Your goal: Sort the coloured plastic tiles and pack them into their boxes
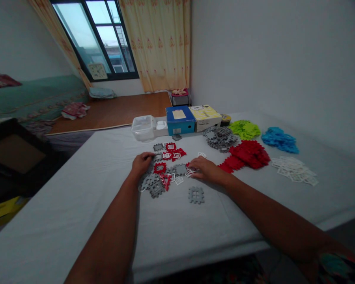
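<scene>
The left hand point(143, 162) rests at the left edge of the mixed pieces on the white-covered tabletop point(85, 221). Its fingers are bent and drawn close together, the fingertips at the grey pieces point(157, 189); whether they pinch one, I cannot tell. The right hand point(205, 169) is at the right edge of the same group, palm down, partly open, with fingers curved and thumb apart from them. Its fingertips reach a white lattice piece point(190, 172) and a bit of red beside it; whether they grip or merely touch cannot be made out. Between the hands lies a red square frame point(160, 168), with a red triangle point(166, 182) nearer the person. A single grey square point(196, 195) lies apart, on the near side of the right hand.
</scene>
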Available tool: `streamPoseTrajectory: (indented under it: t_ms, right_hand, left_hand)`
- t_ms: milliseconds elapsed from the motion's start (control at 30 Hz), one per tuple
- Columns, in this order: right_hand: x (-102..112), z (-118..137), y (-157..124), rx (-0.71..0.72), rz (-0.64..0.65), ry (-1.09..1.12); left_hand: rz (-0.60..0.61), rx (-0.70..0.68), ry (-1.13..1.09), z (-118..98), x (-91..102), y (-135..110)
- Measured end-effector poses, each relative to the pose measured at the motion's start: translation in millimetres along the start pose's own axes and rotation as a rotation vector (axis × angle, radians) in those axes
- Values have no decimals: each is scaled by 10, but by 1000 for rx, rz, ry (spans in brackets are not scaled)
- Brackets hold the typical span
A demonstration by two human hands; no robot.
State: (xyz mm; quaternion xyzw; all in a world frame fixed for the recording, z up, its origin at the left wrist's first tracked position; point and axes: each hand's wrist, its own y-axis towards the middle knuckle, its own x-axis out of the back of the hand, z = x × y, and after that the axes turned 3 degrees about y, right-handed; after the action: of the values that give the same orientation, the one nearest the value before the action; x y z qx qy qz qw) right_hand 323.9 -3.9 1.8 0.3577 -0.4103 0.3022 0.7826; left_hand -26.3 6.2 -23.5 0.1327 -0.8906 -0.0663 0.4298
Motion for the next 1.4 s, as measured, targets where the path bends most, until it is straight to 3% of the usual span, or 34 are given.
streamPoseTrajectory:
  t_ms: [167, 267, 433, 567, 700, 867, 967, 1033, 1133, 1233, 1333, 1400]
  right_hand:
    - [59, -51, -29, -26, 68, 1]
    - [104, -43, -30, -20, 43, -15]
    - [298, -38, -44, -60, -252, 36]
    - [661, -23, -215, -260, -448, 121]
    - [988, -151, -785, -485, -601, 39]
    - [1168, -624, -1926, -764, -773, -268]
    - [1207, -888, -2419, -882, -740, -426]
    - [1219, -995, -2562, -904, -694, -467]
    - [1242, -1025, -2524, -937, -661, -540]
    - [1250, -884, -2242, -889, -653, -574]
    - [1161, -597, -1759, -697, -637, -467]
    - [1043, -381, -1374, -504, -530, -349]
  left_hand:
    - [-1, 12, -2, 1, -5, 7]
    - [1, 5, 5, -25, 10, -1]
    - [-5, -5, 2, -51, 24, -18]
    - [10, 26, 8, -52, 20, -15]
    - [5, 30, 32, -65, 22, -7]
    - [1, 26, 63, -89, 27, -1]
    - [2, 21, 70, -103, 31, -3]
    - [6, 25, 77, -108, 32, -7]
    - [5, 29, 83, -103, 30, -14]
    - [3, 12, 88, -78, 19, -13]
    - [4, -14, 82, -47, 3, 1]
    - [7, -23, 72, -32, -4, 12]
